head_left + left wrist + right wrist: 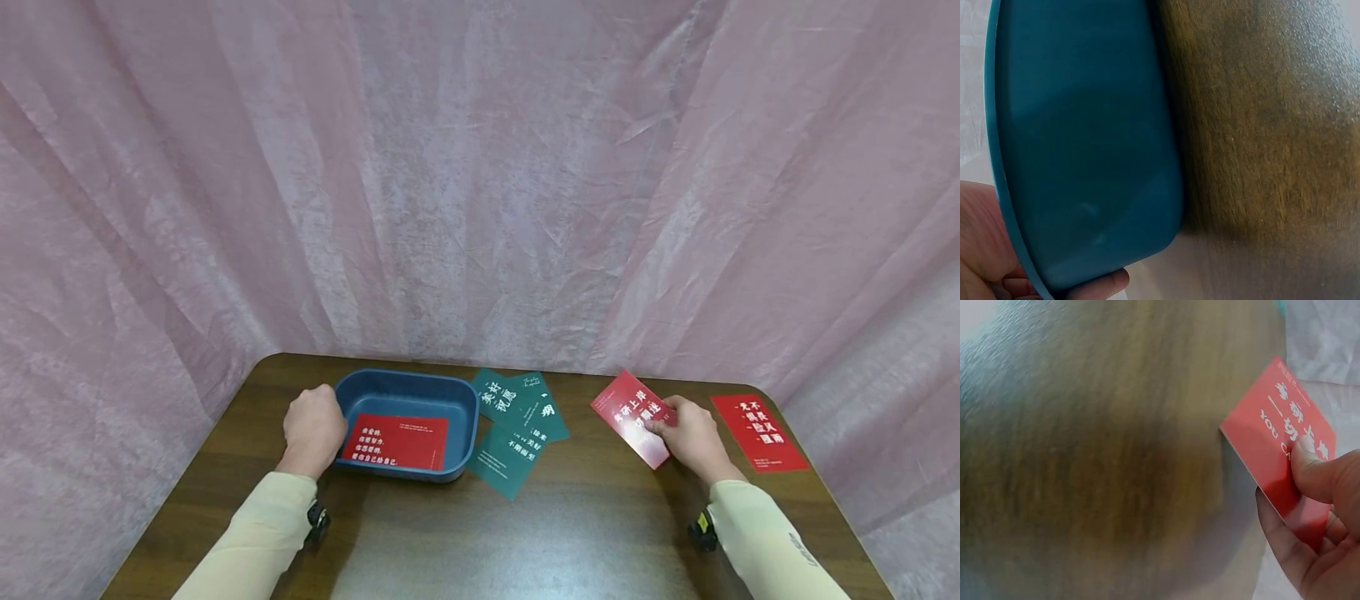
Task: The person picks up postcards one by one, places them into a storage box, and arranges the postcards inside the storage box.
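Note:
My left hand [315, 427] grips the left end of a blue plastic tray [468, 454]. In the left wrist view its fingers [1100, 286] curl below the tray's end wall. Inside the tray lies a red card [408, 442] with white writing. My right hand [693, 437] pinches another red card [630, 417] by its right corner. The thumb lies on its printed face and fingers are behind it, as the right wrist view shows. This card [1272, 431] is tilted above the wooden table.
Several green cards [506, 458] overlap just right of the tray. A further red card [757, 433] lies near the table's right edge, beyond my right hand. A pink curtain [480, 208] hangs behind the brown wooden table [525, 542].

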A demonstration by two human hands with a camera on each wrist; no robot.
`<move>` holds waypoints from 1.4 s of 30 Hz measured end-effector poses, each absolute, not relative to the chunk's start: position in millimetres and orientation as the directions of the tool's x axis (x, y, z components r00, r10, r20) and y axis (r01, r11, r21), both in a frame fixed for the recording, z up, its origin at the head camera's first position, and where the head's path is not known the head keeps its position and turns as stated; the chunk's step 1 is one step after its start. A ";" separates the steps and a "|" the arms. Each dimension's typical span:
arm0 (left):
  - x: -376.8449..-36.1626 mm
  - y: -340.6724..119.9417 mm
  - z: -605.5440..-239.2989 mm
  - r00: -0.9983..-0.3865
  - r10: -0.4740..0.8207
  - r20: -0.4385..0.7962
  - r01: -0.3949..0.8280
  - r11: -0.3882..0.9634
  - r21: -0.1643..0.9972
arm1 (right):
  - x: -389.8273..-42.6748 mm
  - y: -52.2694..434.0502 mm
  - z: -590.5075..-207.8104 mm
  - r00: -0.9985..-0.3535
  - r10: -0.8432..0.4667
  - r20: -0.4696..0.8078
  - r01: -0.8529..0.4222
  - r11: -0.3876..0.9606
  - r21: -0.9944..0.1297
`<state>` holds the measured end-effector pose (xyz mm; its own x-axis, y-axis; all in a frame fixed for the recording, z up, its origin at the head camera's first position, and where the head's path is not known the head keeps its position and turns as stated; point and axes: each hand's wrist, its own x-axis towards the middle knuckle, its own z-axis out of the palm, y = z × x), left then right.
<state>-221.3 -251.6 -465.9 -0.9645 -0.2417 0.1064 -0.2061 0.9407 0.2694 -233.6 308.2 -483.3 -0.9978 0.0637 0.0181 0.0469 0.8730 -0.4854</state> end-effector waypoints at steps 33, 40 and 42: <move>-219.2 -251.5 -464.3 -0.965 -0.249 0.079 -0.218 0.934 0.282 | -237.9 239.8 -431.8 -0.965 -0.131 0.226 -0.246 0.752 -0.612; -220.1 -249.7 -463.5 -0.965 -0.255 0.065 -0.228 0.933 0.278 | -240.4 217.3 -417.3 -0.962 -0.154 0.223 -0.266 0.695 -0.668; -220.4 -250.0 -463.3 -0.964 -0.255 0.073 -0.226 0.934 0.277 | -241.2 210.4 -413.8 -0.962 -0.159 0.222 -0.269 0.684 -0.678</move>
<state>-220.4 -250.0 -463.3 -0.9643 -0.2545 0.0733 -0.2255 0.9341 0.2768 -241.2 210.4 -413.8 -0.9620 -0.1588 0.2220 -0.2694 0.6840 -0.6779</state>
